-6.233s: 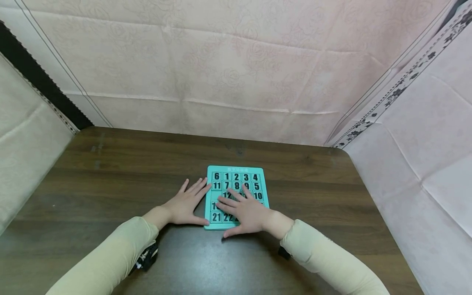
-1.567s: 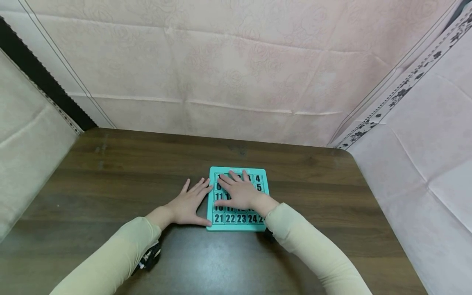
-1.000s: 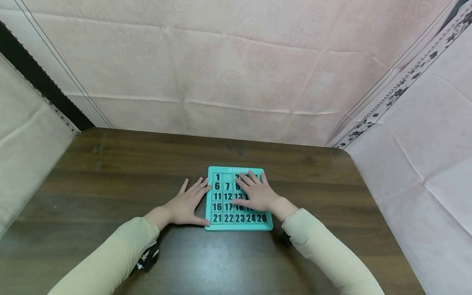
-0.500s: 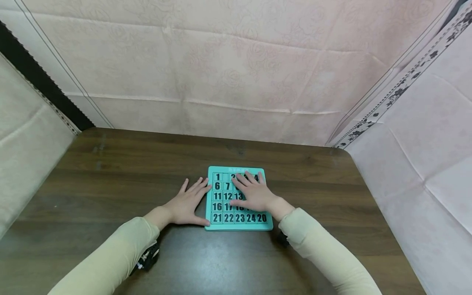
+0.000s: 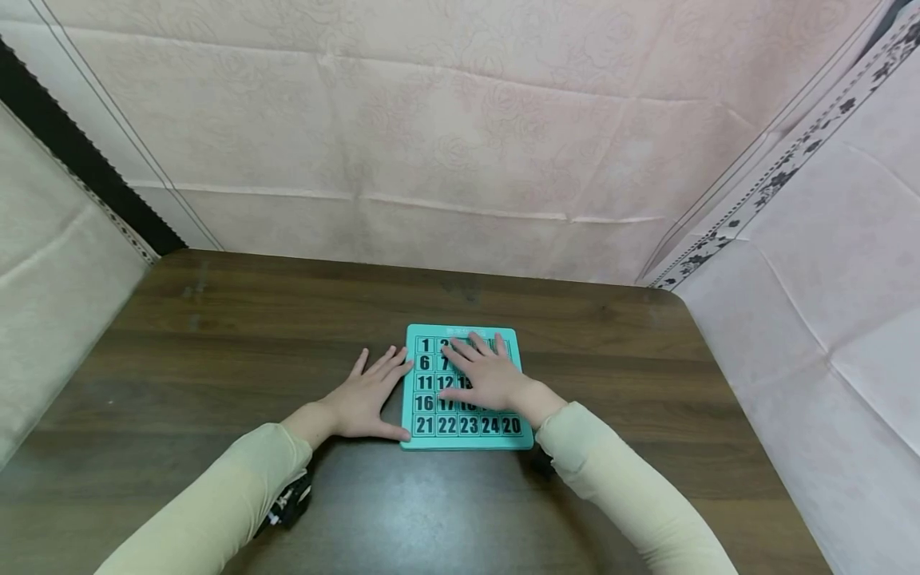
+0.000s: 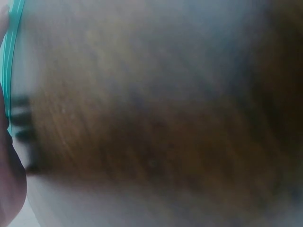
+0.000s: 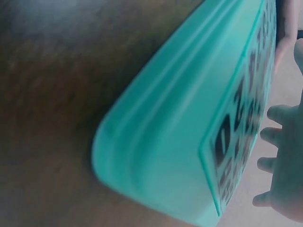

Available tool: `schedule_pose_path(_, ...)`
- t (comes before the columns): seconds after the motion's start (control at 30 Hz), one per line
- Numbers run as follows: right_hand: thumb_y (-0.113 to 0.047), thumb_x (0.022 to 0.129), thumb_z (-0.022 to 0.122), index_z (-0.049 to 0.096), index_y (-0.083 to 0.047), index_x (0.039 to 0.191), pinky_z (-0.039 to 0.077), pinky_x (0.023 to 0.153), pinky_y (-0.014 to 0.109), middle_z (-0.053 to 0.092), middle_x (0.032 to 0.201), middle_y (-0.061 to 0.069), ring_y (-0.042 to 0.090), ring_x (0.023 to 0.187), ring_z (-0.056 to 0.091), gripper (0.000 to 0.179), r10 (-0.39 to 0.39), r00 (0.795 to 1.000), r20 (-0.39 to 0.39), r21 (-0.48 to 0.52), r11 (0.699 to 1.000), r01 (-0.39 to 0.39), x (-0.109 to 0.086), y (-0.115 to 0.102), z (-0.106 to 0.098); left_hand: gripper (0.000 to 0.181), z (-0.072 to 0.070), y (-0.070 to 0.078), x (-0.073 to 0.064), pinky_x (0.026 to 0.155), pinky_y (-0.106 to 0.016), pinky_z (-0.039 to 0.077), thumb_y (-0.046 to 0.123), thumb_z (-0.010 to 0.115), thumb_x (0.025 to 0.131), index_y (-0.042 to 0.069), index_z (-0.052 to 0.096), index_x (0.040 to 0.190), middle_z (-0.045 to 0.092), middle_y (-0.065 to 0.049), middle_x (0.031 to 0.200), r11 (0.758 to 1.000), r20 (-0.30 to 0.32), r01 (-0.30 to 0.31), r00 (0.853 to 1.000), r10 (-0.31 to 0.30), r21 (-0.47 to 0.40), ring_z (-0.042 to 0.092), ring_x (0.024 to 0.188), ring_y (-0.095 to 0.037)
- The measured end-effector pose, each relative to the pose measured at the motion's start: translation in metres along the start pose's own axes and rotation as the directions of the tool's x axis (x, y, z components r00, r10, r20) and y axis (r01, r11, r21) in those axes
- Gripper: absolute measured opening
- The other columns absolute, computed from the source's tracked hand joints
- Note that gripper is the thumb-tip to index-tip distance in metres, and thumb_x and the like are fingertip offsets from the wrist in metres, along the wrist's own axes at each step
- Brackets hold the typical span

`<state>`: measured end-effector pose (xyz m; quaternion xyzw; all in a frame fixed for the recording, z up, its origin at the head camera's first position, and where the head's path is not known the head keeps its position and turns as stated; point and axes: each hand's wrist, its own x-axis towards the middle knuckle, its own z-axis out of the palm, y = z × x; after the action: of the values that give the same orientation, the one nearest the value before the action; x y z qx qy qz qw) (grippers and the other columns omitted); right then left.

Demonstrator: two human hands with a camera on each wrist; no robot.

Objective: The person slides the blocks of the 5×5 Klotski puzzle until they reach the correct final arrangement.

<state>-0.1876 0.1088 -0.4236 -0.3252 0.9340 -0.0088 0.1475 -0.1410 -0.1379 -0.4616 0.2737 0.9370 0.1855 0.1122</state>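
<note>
A turquoise number sliding puzzle (image 5: 467, 445) lies flat on the table, black numbers on its tiles. Its left column reads 1, 6, 11, 16, 21, and the bottom row ends in 20. Against its left edge rests my left hand (image 5: 357, 406), fingers spread and thumb at the lower left corner. My right hand (image 5: 490, 380) lies over the upper middle and right tiles with fingers extended, hiding many of them. In the right wrist view, straight fingers reach above the face of the puzzle (image 7: 165, 127); whether they touch cannot be told. The left wrist view catches only a strip of puzzle edge (image 6: 13, 42).
The brown wooden table (image 5: 287, 319) extends around the puzzle on all sides. Pale patterned cloth (image 5: 446, 144) hangs behind its far edge and along both sides. A black device (image 5: 287, 501) sits under my left wrist.
Since the oldest frame, left-column numbers changed from 6 and 11 on top to 1 and 6. My right hand moved up the board, then right, and lately slid left. My left hand stays.
</note>
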Motion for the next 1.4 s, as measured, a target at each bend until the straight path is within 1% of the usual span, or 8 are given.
schedule_pose_path(0.17, -0.066, 0.088, 0.04, 0.018, -0.021, 0.151, 0.0, 0.113, 0.061, 0.014, 0.158, 0.004, 0.029, 0.147, 0.004, 0.08, 0.024, 1.0, -0.019, 0.044, 0.999, -0.024, -0.008, 0.011, 0.001, 0.11, 0.002, 0.0, 0.0, 0.113, -0.061, -0.001, 0.076, 0.056, 0.071, 0.01, 0.019, 0.15, 0.008, -0.009, 0.159, 1.0, -0.013, -0.007, 1.0, 0.007, -0.002, 0.005, 0.146, -0.029)
schedule_pose_path(0.37, -0.065, 0.088, 0.043, 0.021, -0.019, 0.151, 0.0, 0.112, 0.063, 0.017, 0.157, 0.007, 0.033, 0.146, 0.007, 0.081, 0.041, 0.998, -0.049, 0.04, 0.998, -0.04, -0.021, 0.027, 0.005, 0.111, 0.003, -0.002, 0.001, 0.112, -0.061, -0.001, 0.078, 0.055, 0.07, 0.01, 0.02, 0.15, 0.008, -0.009, 0.159, 1.0, -0.029, -0.015, 0.999, 0.015, 0.005, 0.006, 0.146, -0.03)
schedule_pose_path(0.53, -0.065, 0.088, 0.043, 0.021, -0.02, 0.15, -0.001, 0.111, 0.064, 0.017, 0.158, 0.006, 0.033, 0.146, 0.007, 0.08, 0.034, 0.999, -0.042, 0.029, 0.999, -0.033, -0.025, 0.033, 0.009, 0.111, 0.002, -0.003, 0.001, 0.113, -0.06, -0.002, 0.079, 0.054, 0.07, 0.01, 0.019, 0.15, 0.007, -0.008, 0.159, 1.0, -0.023, -0.011, 1.0, 0.011, 0.015, 0.004, 0.147, -0.029)
schedule_pose_path(0.67, -0.064, 0.088, 0.044, 0.023, -0.02, 0.15, 0.0, 0.111, 0.064, 0.019, 0.157, 0.006, 0.034, 0.146, 0.008, 0.079, 0.026, 0.998, -0.053, 0.032, 0.999, -0.024, -0.024, 0.033, 0.01, 0.111, 0.002, -0.003, 0.001, 0.113, -0.06, -0.002, 0.079, 0.054, 0.07, 0.01, 0.02, 0.15, 0.008, -0.009, 0.159, 1.0, -0.023, -0.01, 1.0, 0.01, 0.01, 0.005, 0.146, -0.029)
schedule_pose_path(0.9, -0.068, 0.087, 0.04, 0.02, -0.023, 0.151, -0.001, 0.112, 0.063, 0.017, 0.158, 0.002, 0.031, 0.146, 0.006, 0.08, 0.038, 0.999, -0.026, -0.002, 0.999, -0.039, -0.017, 0.027, 0.011, 0.112, 0.002, -0.002, 0.001, 0.113, -0.061, -0.002, 0.08, 0.054, 0.069, 0.01, 0.02, 0.15, 0.008, -0.009, 0.159, 1.0, -0.014, -0.002, 1.0, 0.003, 0.007, 0.005, 0.146, -0.03)
schedule_pose_path(0.97, -0.069, 0.087, 0.04, 0.02, -0.024, 0.15, -0.001, 0.112, 0.063, 0.018, 0.157, 0.002, 0.031, 0.146, 0.007, 0.081, 0.039, 0.999, -0.03, -0.005, 0.999, -0.039, -0.015, 0.024, 0.01, 0.112, 0.002, -0.001, 0.001, 0.113, -0.061, -0.002, 0.08, 0.054, 0.069, 0.01, 0.02, 0.15, 0.009, -0.009, 0.159, 1.0, -0.012, -0.001, 1.0, 0.001, 0.003, 0.005, 0.146, -0.03)
schedule_pose_path(1.2, -0.068, 0.088, 0.039, 0.024, -0.021, 0.15, 0.002, 0.112, 0.063, 0.02, 0.157, 0.004, 0.032, 0.146, 0.009, 0.079, 0.019, 0.999, -0.04, -0.01, 1.0, -0.02, -0.011, 0.015, 0.009, 0.111, 0.002, -0.001, 0.001, 0.112, -0.061, -0.001, 0.08, 0.053, 0.07, 0.011, 0.02, 0.15, 0.009, -0.009, 0.159, 1.0, -0.006, 0.0, 1.0, 0.0, 0.009, 0.005, 0.146, -0.029)
schedule_pose_path(1.4, -0.069, 0.087, 0.039, 0.017, -0.021, 0.151, -0.001, 0.112, 0.062, 0.017, 0.158, 0.002, 0.03, 0.146, 0.006, 0.083, 0.038, 0.999, -0.031, 0.01, 0.999, -0.037, -0.011, 0.015, 0.009, 0.11, 0.001, 0.001, 0.001, 0.112, -0.061, -0.001, 0.077, 0.055, 0.07, 0.01, 0.021, 0.15, 0.009, -0.009, 0.158, 1.0, -0.007, 0.003, 1.0, -0.003, -0.004, 0.005, 0.146, -0.03)
